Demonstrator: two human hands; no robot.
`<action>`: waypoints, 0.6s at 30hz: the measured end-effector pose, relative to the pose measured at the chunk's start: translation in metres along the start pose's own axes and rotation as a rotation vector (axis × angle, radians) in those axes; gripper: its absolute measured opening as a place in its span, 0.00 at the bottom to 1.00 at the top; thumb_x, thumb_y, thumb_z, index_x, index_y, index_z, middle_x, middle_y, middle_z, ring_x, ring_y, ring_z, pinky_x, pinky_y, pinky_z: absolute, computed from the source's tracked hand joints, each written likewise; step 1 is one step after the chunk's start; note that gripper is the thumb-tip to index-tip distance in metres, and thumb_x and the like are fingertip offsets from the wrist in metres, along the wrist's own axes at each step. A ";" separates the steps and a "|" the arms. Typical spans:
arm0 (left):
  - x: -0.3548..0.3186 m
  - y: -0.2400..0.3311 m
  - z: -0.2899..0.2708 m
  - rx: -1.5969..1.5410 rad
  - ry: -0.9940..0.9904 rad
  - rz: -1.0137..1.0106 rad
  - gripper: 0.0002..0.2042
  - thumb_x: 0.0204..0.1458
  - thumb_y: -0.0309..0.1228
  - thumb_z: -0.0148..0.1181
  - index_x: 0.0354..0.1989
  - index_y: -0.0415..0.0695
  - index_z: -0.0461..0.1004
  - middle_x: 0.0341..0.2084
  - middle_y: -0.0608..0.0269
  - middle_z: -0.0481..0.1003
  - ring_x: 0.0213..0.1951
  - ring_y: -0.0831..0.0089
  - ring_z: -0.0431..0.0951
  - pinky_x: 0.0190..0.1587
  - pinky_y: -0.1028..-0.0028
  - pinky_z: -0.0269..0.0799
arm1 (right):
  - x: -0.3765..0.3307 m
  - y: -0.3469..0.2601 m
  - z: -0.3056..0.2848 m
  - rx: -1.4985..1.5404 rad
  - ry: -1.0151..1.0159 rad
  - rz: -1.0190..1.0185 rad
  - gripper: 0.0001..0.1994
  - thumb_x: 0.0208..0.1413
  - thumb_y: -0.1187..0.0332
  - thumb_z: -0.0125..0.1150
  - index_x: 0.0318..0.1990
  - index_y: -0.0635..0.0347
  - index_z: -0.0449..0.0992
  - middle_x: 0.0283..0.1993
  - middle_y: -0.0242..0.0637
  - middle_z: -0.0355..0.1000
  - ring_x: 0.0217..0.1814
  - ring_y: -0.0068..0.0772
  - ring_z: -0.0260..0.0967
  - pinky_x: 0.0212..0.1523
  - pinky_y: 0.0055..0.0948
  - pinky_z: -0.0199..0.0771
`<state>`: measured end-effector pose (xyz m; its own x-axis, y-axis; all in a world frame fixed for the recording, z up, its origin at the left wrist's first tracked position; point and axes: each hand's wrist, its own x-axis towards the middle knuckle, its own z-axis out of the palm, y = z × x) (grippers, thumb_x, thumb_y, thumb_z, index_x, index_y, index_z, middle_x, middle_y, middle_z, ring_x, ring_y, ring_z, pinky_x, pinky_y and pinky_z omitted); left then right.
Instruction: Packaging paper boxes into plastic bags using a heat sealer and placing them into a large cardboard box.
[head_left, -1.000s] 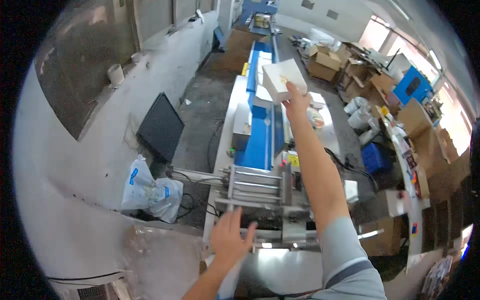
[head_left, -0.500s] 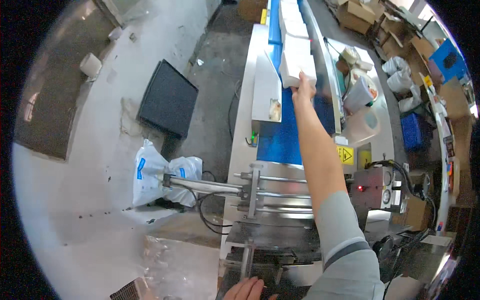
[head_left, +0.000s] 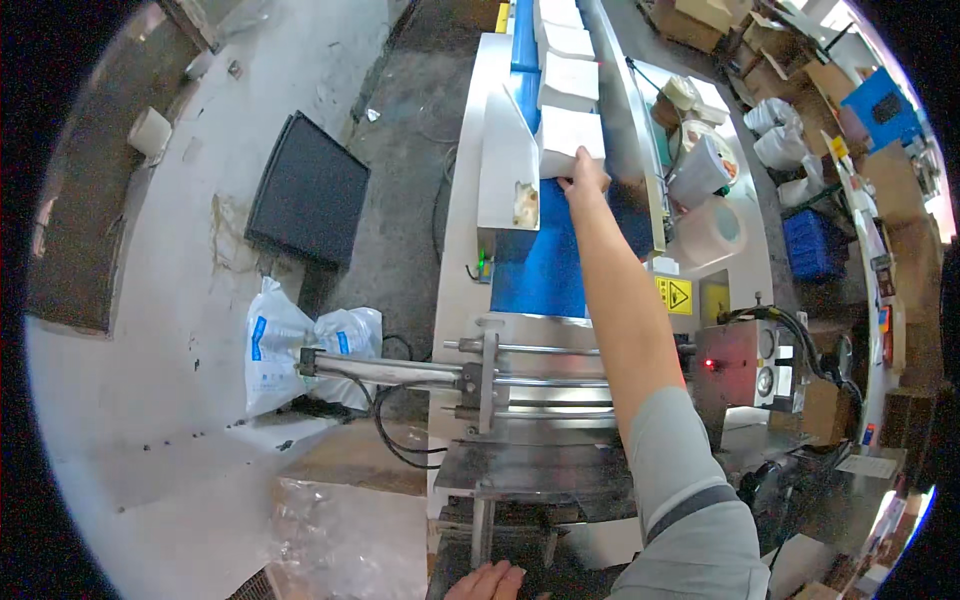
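My right hand [head_left: 587,175] reaches out over a blue conveyor belt [head_left: 540,262] and grips the near side of a white box [head_left: 571,136]. This box is the closest of several alike ones in a row, with a second white box [head_left: 569,82] just beyond it. The undersides of the fingers are hidden against the box. At the bottom edge my left hand [head_left: 487,581] rests with its fingers laid on a dark part of the machine; only the fingers show, and nothing is seen in them.
Metal rods [head_left: 548,383] cross the machine before the belt. A white side guard [head_left: 508,165] lines the belt's left. A control box [head_left: 741,364] with a red light stands right. Tubs [head_left: 697,172] sit on the right ledge; white bags [head_left: 275,345] lie at left by the wall.
The nearest box, with my right hand on it, now stands apart from the boxes behind it, and gaps show along the row. The whole view has shifted slightly. My left hand stays low.
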<state>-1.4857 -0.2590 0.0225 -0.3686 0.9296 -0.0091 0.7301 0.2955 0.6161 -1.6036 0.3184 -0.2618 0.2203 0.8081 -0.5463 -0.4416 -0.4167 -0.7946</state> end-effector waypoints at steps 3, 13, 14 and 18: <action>0.004 0.008 0.000 -0.017 0.027 -0.008 0.24 0.44 0.32 0.67 0.51 0.39 0.72 0.47 0.51 0.73 0.47 0.53 0.75 0.51 0.60 0.71 | 0.019 -0.015 -0.013 0.017 -0.089 -0.021 0.36 0.48 0.65 0.68 0.61 0.68 0.56 0.61 0.49 0.60 0.61 0.53 0.61 0.54 0.63 0.67; -0.014 0.003 0.026 0.053 0.336 0.034 0.17 0.44 0.34 0.66 0.42 0.41 0.75 0.37 0.55 0.76 0.39 0.56 0.77 0.41 0.64 0.74 | -0.105 -0.098 -0.031 -0.185 -0.247 -0.169 0.17 0.50 0.69 0.64 0.46 0.67 0.70 0.39 0.44 0.71 0.33 0.36 0.70 0.32 0.37 0.77; -0.016 0.005 0.028 0.041 0.339 0.022 0.17 0.45 0.35 0.65 0.42 0.42 0.75 0.36 0.55 0.77 0.39 0.56 0.77 0.41 0.64 0.74 | -0.129 -0.116 -0.029 -0.067 -0.337 -0.250 0.14 0.50 0.70 0.64 0.42 0.67 0.71 0.36 0.43 0.71 0.32 0.34 0.71 0.28 0.34 0.77; -0.029 0.005 0.018 0.058 0.374 -0.010 0.17 0.50 0.39 0.62 0.44 0.42 0.75 0.38 0.54 0.77 0.41 0.55 0.77 0.44 0.61 0.72 | -0.274 -0.226 -0.019 -0.112 -0.639 -0.516 0.15 0.49 0.69 0.64 0.41 0.70 0.71 0.32 0.41 0.72 0.32 0.36 0.76 0.29 0.30 0.80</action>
<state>-1.4610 -0.2807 0.0111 -0.5529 0.7848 0.2799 0.7525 0.3261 0.5722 -1.5475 0.1834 0.0622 -0.1794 0.9760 0.1236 -0.3239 0.0600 -0.9442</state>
